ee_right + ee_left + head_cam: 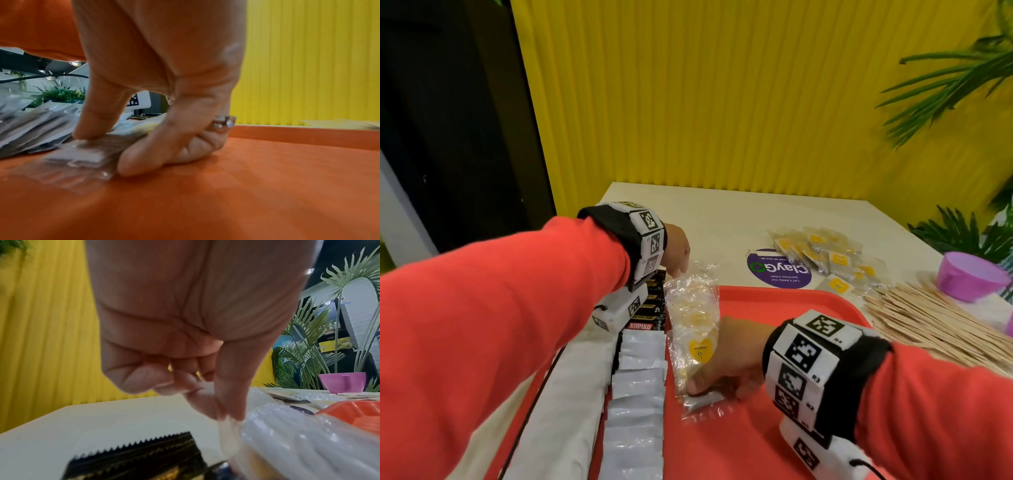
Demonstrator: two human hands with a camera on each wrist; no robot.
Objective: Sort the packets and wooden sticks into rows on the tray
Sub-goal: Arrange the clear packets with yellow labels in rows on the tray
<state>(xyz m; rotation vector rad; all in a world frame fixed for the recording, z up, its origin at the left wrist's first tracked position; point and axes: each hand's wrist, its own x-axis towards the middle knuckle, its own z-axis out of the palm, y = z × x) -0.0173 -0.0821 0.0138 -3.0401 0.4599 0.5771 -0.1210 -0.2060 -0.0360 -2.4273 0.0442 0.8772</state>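
Clear honey packets [692, 329] on red tray [774, 308]: left hand [676, 251] pinches far end, right hand [726, 363] pinches near end; best squared gently beside silver row [638, 394].

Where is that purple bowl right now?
In the head view the purple bowl sits on the table at the far right, off the red tray, just beyond the pile of wooden sticks.

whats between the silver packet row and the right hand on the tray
The row of clear honey packets lies there, beside the silver packets. The right hand holds its near end, as the head view shows.
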